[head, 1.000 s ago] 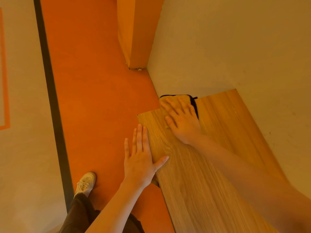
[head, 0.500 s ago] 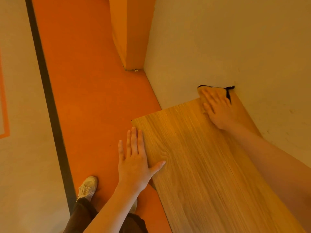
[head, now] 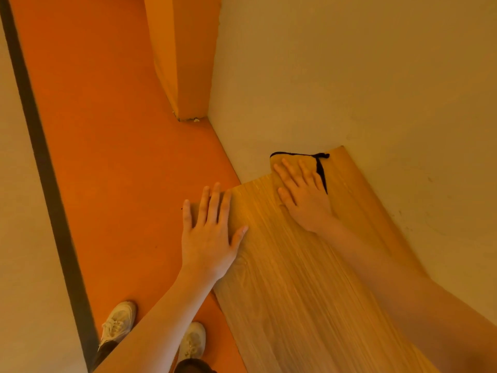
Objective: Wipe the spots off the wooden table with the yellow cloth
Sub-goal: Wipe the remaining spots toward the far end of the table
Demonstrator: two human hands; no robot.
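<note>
The wooden table runs from the lower right up to a far edge against the wall. A yellow cloth with black trim lies at that far edge, partly hanging past it. My right hand presses flat on the cloth with straight, spread fingers, covering most of it. My left hand rests flat on the table's left corner, fingers straight, thumb out on the wood. No spots show on the visible wood.
A beige wall borders the table's far and right sides. An orange floor lies to the left with an orange pillar at the back. My white shoes stand near the table's left edge.
My right hand slid the cloth from the far left corner to the far right corner, then back toward the middle of the far edge. My left hand stayed flat on the left corner.
</note>
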